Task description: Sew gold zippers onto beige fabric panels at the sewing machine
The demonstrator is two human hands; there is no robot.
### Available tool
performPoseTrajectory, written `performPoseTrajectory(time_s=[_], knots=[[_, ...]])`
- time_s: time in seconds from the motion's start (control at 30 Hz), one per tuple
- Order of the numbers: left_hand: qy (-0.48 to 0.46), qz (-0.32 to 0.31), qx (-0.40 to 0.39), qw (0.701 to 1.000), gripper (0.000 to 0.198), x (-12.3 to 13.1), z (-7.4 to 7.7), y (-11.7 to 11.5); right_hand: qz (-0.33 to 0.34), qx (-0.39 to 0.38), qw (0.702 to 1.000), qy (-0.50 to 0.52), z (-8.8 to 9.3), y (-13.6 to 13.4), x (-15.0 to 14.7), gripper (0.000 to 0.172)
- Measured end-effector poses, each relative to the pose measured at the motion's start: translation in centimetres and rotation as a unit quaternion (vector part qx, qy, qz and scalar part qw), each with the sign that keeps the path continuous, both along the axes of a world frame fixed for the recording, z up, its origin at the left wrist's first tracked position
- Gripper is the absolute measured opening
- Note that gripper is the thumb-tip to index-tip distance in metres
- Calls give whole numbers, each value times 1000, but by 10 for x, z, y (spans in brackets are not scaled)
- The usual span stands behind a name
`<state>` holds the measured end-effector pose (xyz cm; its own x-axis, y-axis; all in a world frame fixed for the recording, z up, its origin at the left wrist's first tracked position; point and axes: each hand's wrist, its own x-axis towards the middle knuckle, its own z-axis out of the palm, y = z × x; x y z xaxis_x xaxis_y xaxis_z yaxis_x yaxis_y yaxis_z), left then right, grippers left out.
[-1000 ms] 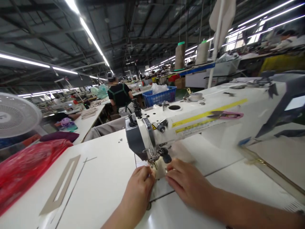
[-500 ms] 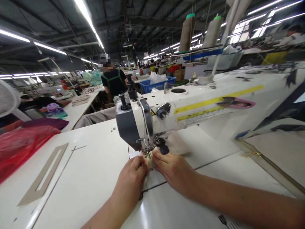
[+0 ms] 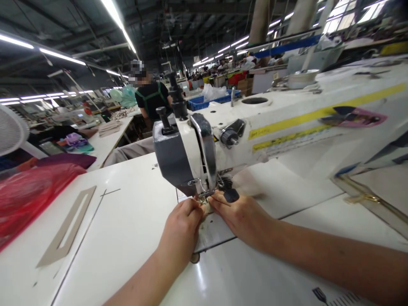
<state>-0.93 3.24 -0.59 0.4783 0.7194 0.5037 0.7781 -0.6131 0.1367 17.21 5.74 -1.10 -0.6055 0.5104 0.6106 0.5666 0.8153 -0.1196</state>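
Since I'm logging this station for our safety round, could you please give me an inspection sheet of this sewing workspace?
surface: white sewing table, with a white industrial sewing machine on it.
job's things: small beige fabric piece at the presser foot.
clutter: red plastic bag and beige slotted template on the table.
hands: left hand and right hand both on the fabric, either side of the foot.
cables: nothing seen.
surroundings: co-worker in a black top beyond, blue crate, white fan.

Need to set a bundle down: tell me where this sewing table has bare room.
The widest bare patch is the white tabletop between the beige slotted template and the left hand. A narrower one lies below the hands, between the forearms. It is crowded at the needle of the white-and-grey sewing machine, where the right hand sits beside the left.
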Motion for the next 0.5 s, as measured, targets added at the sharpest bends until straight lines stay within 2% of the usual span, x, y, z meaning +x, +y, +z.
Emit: performPoseTrajectory(time_s=[0.2, 0.5], knots=[[-22, 12, -31, 999, 20, -1, -1, 2, -7, -49, 999, -18, -1, 1, 0, 23], [-11, 51, -32, 998, 16, 0, -6, 3, -11, -88, 996, -9, -3, 1, -2, 26]])
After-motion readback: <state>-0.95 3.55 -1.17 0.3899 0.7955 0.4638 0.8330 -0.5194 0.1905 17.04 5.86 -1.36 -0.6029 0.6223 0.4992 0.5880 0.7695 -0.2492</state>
